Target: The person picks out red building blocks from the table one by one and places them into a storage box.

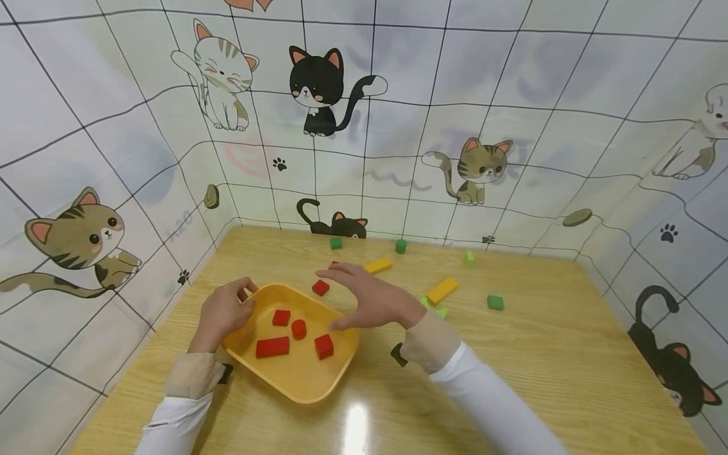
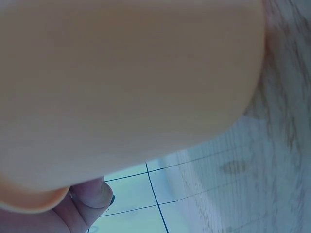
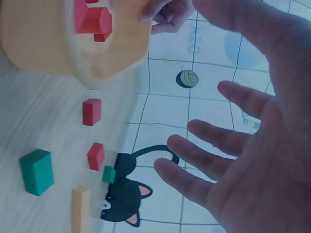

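A yellow tray (image 1: 304,388) stands on the wooden table, with its rim pinched by my left hand (image 1: 225,315) at the far left corner. In the left wrist view the tray wall (image 2: 126,82) fills most of the picture. Inside the tray lie a long red block (image 1: 272,347), a red cylinder (image 1: 298,328), a red cube (image 1: 324,346) and another red block (image 1: 281,317). My right hand (image 1: 372,297) hovers by the tray's right rim, fingers spread and nothing held; the right wrist view shows its bare palm (image 3: 252,184). Beyond the tray lies a red block (image 1: 321,287).
Past my right hand are two yellow blocks (image 1: 442,291), light green pieces (image 1: 469,258) and several dark green blocks (image 1: 495,303). Another red block (image 3: 95,156) is mostly covered by the hand in the head view. Cat-printed sheeting (image 1: 398,139) surrounds the table's back and sides.
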### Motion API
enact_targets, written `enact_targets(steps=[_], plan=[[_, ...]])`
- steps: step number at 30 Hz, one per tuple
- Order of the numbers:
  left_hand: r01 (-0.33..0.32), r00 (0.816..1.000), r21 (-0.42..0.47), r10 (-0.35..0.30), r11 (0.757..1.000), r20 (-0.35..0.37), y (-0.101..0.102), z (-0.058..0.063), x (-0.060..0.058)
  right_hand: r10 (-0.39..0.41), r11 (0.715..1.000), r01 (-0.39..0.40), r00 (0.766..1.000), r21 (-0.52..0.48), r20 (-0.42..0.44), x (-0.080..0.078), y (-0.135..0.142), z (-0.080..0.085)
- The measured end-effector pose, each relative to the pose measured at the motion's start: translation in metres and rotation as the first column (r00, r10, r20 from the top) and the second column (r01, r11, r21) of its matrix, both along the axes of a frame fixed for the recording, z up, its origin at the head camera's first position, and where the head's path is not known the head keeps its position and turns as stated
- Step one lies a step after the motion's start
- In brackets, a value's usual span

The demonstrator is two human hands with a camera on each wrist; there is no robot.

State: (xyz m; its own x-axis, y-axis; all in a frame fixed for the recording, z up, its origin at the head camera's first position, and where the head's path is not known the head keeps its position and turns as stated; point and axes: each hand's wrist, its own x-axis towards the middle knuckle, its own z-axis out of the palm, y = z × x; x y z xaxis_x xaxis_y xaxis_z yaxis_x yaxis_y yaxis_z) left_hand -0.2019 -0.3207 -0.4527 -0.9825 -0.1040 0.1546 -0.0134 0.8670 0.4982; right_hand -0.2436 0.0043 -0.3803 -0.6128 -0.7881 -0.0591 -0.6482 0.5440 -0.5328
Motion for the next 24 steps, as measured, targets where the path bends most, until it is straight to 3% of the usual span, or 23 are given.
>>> enact_targets(steps=[5,12,16,20,24], plan=[[0.0,1.0,0.001,0.0,1.0,0.001,0.001,0.0,0.001,-0.087,0.996,0.087,0.996,-0.019,0.017,0.003,0.011,-0.012],[0.006,1.0,0.001,-0.006,1.0,-0.015,0.001,0.001,0.001,-0.169,0.975,0.191,0.968,-0.115,0.185,0.01,0.022,-0.031],[0.008,1.0,-0.006,-0.008,1.0,-0.027,0.0,0.0,0.001,-0.199,0.956,0.242,0.951,-0.167,0.237,0.014,0.025,-0.043],[0.011,0.999,-0.009,-0.011,1.0,-0.031,0.001,-0.001,0.001,-0.25,0.924,0.322,0.917,-0.206,0.312,0.019,0.025,-0.053],[0.01,0.999,-0.008,-0.01,1.0,-0.031,0.0,-0.002,0.001,-0.283,0.887,0.401,0.863,-0.228,0.42,0.021,0.024,-0.06]])
